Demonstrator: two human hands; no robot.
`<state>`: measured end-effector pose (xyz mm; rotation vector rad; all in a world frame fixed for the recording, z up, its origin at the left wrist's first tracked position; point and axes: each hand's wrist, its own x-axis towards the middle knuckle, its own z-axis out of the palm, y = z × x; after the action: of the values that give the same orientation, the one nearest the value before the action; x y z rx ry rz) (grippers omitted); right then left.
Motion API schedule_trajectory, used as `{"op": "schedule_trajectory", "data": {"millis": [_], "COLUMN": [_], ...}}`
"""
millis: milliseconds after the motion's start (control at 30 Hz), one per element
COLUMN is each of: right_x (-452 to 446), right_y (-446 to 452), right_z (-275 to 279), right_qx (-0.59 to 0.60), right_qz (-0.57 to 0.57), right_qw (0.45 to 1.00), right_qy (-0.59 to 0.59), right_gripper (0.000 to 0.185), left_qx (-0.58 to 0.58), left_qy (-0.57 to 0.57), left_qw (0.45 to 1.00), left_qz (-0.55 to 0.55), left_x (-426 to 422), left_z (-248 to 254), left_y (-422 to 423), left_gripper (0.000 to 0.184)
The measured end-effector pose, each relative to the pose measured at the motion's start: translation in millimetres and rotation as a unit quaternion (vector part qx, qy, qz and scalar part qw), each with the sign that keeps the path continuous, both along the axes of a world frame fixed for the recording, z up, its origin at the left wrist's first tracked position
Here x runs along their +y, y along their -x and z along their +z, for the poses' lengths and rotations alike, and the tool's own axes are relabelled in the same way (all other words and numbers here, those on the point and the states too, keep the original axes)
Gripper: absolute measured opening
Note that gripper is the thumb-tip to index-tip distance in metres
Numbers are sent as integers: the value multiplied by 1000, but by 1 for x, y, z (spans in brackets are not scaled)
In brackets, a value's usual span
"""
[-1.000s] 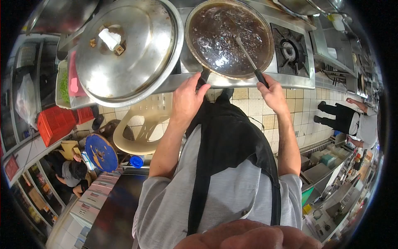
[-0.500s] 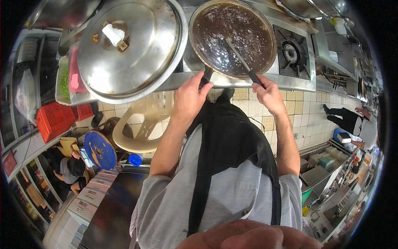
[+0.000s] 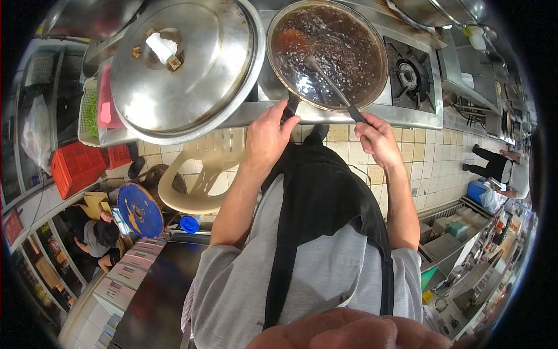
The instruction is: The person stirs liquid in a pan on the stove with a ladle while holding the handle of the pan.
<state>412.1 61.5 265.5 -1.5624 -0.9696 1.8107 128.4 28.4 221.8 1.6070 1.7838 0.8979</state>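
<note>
A wide pan (image 3: 349,49) of dark, bubbling liquid stands on the steel stove, with a reddish patch at the liquid's upper left. My left hand (image 3: 268,132) is wrapped round the pan's black handle (image 3: 291,107) at its near rim. In my right hand (image 3: 378,139) is the black grip of a long metal utensil (image 3: 332,86), whose head dips into the liquid left of centre. Left of the pan lies a large steel lid (image 3: 192,75) with a white wrapped knob.
An unlit-looking burner (image 3: 407,74) sits right of the pan. A beige plastic chair (image 3: 195,174) stands below the lid, near a blue round board (image 3: 139,210) and red crates (image 3: 75,170). One person (image 3: 503,168) stands far right; another (image 3: 100,235) is at lower left.
The utensil's head has moved left through the liquid, and a reddish patch has appeared there. My left hand stays on the handle. The person at right has shifted, with a clear bag now visible nearby.
</note>
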Motion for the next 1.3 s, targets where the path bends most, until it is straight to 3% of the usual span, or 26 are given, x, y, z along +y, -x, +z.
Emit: {"op": "schedule_trajectory", "data": {"millis": [300, 700, 867, 967, 1067, 1300], "right_x": [-6, -16, -8, -5, -8, -15], "right_y": [-9, -51, -80, -95, -88, -86], "right_z": [2, 0, -22, -43, -35, -35], "right_qx": [43, -149, -298, -324, -393, -362], "right_qz": [-29, -76, -53, -44, -10, 27], "right_qw": [999, 979, 934, 914, 892, 899], "right_qy": [16, -117, -191, -238, -221, -245], "right_gripper": [33, 44, 44, 43, 43, 44], "left_qx": [8, 7, 4, -1, 12, 8], "left_qy": [-19, -16, -19, -16, -24, -25], "left_qw": [1000, 1000, 1000, 1000, 1000, 1000], "left_qz": [0, -1, -3, -3, -7, -10], "left_x": [0, 1, 1, 1, 1, 2], "left_z": [-3, -10, -10, -10, -8, -5], "left_y": [-1, -1, -1, 0, 0, 0], "left_gripper": [53, 53, 53, 53, 53, 52]}}
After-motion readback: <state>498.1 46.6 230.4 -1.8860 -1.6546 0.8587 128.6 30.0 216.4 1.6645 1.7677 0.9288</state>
